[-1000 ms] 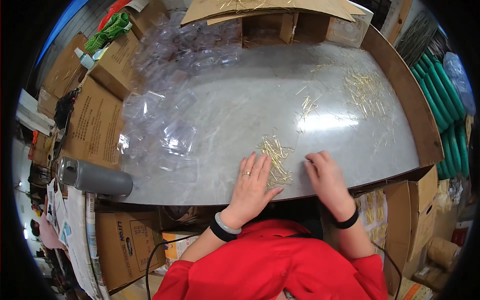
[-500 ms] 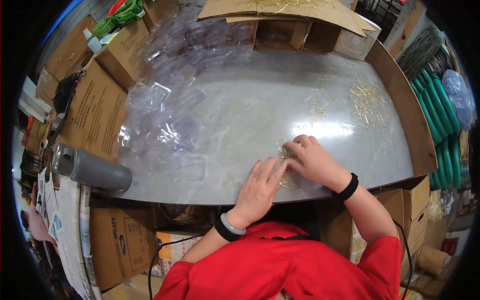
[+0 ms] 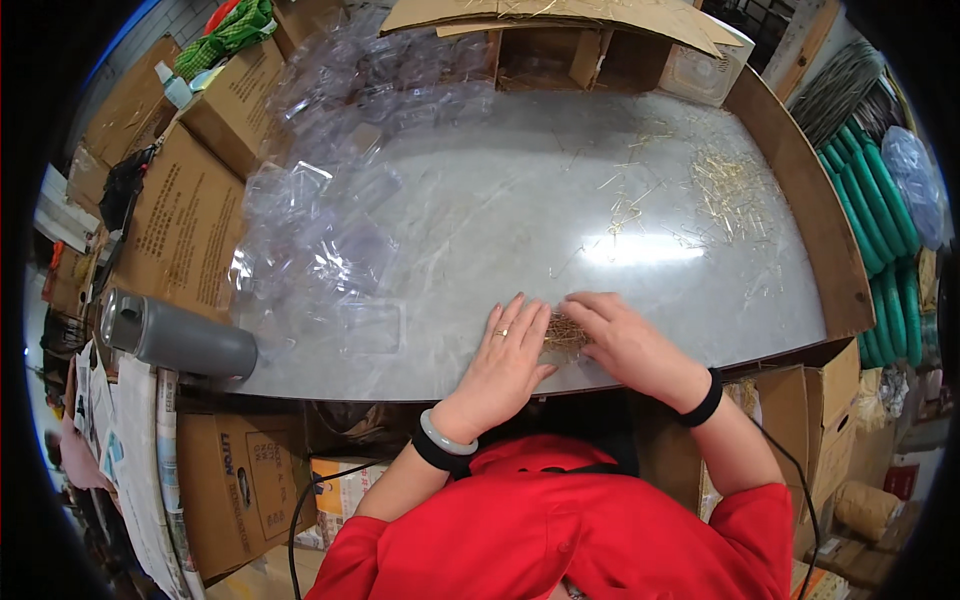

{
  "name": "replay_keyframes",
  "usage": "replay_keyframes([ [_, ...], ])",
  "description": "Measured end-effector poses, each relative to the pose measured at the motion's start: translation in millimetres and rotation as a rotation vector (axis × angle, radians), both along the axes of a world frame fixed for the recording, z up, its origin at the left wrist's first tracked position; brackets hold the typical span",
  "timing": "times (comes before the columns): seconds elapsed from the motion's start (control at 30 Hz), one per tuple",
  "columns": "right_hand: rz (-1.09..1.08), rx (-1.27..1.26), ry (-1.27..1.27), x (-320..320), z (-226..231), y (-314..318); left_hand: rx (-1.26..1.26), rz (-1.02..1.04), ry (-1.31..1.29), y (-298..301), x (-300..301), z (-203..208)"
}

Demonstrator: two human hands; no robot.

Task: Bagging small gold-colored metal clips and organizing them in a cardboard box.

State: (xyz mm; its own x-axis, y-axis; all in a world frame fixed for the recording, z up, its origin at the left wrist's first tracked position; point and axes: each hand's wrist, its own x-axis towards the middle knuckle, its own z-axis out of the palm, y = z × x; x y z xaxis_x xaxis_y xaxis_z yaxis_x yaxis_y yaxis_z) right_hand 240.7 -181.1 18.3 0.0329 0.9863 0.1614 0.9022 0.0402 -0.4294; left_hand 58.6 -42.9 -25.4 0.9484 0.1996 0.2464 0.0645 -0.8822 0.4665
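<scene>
A small heap of thin gold-coloured wire pieces (image 3: 566, 333) lies near the table's front edge, between my two hands. My left hand (image 3: 503, 350) is open against the heap's left side, its fingers stretched out flat and pointing away from me. A ring shows on one finger. On the other side, my right hand (image 3: 635, 342) is open too, its fingers reaching left over the heap's far right edge and its thumb at the near side. Part of the heap is hidden under the fingers. More loose wire pieces (image 3: 735, 195) lie scattered at the far right.
Clear plastic cases (image 3: 330, 215) pile up on the left of the grey table (image 3: 480, 220). A grey bottle (image 3: 185, 335) lies at the front left corner. Cardboard cubbies (image 3: 545, 60) stand at the back, and a brown board (image 3: 800, 190) edges the right side.
My left hand has flattened and shifted slightly left, its fingers straightening. My right hand has moved slightly nearer to me. The wire pieces are drawn together into a more compact heap.
</scene>
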Motion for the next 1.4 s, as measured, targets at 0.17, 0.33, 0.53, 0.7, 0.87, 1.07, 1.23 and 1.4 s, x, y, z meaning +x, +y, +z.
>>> replay_keyframes([
  [0.17, -0.241, 0.092, -0.008, -16, 4, -29, -0.010, 0.011, 0.007, -6, 0, 8],
  [0.33, -0.286, 0.214, 0.062, -13, -34, -34, 0.070, 0.015, -0.019, -9, 11, 1],
  [0.53, -0.493, 0.406, 0.176, -47, -47, -27, -0.049, 0.054, -0.095, -13, 19, 1],
  [0.7, -0.296, 0.370, 0.511, -56, -36, -13, -0.078, 0.144, -0.104, -21, 23, -2],
  [0.87, -0.242, 0.189, 0.151, -27, -32, -13, -0.037, 0.087, -0.192, -17, 19, -8],
  [1.07, -0.093, 0.177, 0.042, -20, -23, -2, -0.423, 0.111, -0.259, -10, 13, -15],
  [1.23, -0.160, 0.136, 0.052, -20, -37, -9, -0.139, 0.120, -0.298, -4, -11, 9],
  [1.4, -0.175, 0.186, 0.019, -29, -29, -5, -0.018, 0.296, -0.094, -14, -35, 18],
])
